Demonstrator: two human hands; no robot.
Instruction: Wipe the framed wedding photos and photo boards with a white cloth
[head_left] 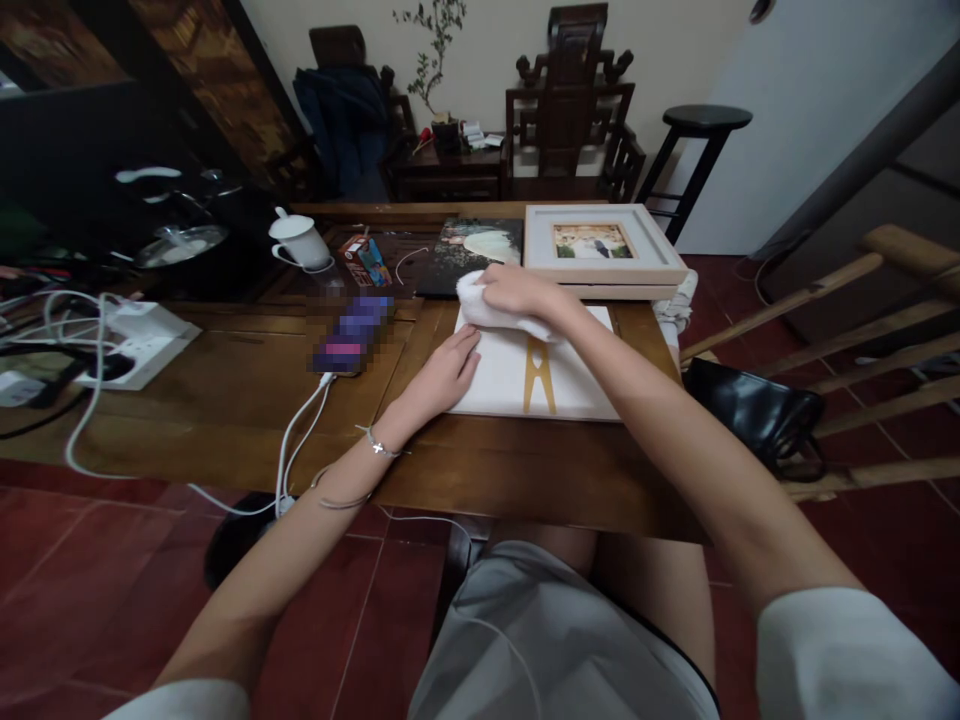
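A white panel [487,385] with a yellow-gold stand piece [538,385] on its face lies flat near the table's front edge. On its upper part my right hand [517,290] grips a bunched white cloth [474,298]. My left hand [450,370] rests flat on the panel's left edge, fingers stretched out, just below the cloth. Behind the panel sit a light wooden picture frame [649,260] holding a small photo and a dark picture [487,245] with a pale dress in it. The right forearm covers the panel's right side.
A phone [352,335] on a charging cable lies left of the panel. Farther left are a white power strip [142,345], a lidded white mug [300,240], a small carton [365,260] and a pot [182,247]. At right stands a wooden chair [885,400] with a black bag [750,410].
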